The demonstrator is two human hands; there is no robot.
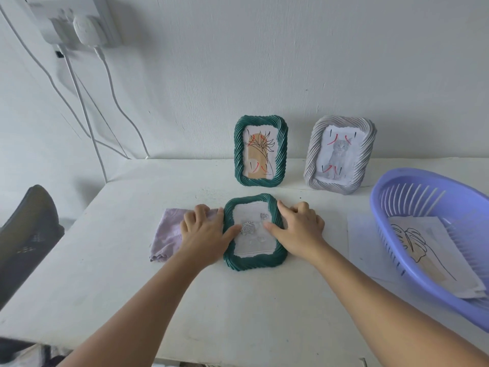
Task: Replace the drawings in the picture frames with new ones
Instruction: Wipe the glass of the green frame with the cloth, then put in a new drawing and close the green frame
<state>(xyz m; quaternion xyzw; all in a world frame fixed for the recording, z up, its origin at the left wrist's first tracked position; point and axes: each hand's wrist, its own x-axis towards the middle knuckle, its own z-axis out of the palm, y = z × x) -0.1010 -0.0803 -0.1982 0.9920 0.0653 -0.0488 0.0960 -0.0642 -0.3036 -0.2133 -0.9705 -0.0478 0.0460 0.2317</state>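
A dark green rope-edged frame (254, 232) lies flat on the table in front of me, holding a pale rose drawing (251, 229). Behind it, a matching green frame (260, 151) with a plant sketch and a grey frame (340, 154) with a cat drawing stand upright against the wall.

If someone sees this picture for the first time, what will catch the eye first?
First, the two hands, left hand and right hand, which press on a green frame lying flat at the middle of the white table. Behind it, a second green frame and a grey frame stand against the wall. At the right edge sits a purple basket holding a leaf drawing.
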